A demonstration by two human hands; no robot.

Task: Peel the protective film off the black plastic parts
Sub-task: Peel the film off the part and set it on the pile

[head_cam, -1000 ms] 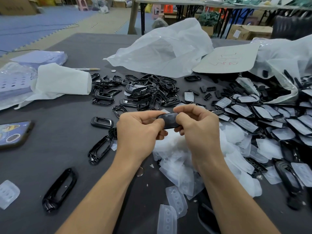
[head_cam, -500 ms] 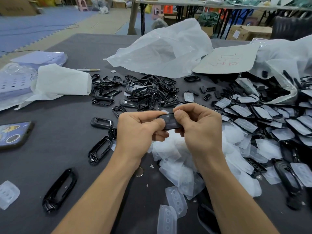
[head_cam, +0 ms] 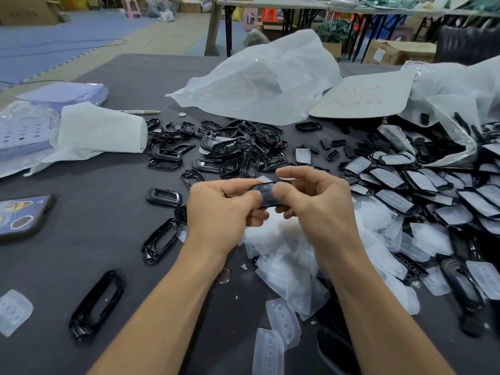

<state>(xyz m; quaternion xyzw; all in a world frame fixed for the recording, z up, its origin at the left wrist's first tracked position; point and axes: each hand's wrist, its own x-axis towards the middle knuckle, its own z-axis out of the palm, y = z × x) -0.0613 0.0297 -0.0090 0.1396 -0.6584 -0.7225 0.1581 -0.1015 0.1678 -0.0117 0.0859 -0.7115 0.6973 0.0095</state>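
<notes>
Both hands hold one black plastic part (head_cam: 266, 196) above the table's middle. My left hand (head_cam: 221, 212) pinches its left end between thumb and fingers. My right hand (head_cam: 316, 204) has its thumb pressed on the part's face, and its forefinger is lifted above it. A pile of peeled white film pieces (head_cam: 292, 255) lies right under the hands. Film-covered black parts (head_cam: 400, 196) are spread to the right. Bare black frames (head_cam: 238, 150) are heaped behind the hands.
A phone (head_cam: 21, 215) lies at the left edge. White cloth (head_cam: 100, 131) and a pen (head_cam: 140, 111) sit back left. Clear plastic bags (head_cam: 259, 82) and a cardboard sheet (head_cam: 362, 96) lie behind. Loose black frames (head_cam: 94, 304) rest near left on the dark table (head_cam: 89, 185).
My right forefinger has lifted off the part and my right thumb has slid onto its face. The hands have stayed in about the same place.
</notes>
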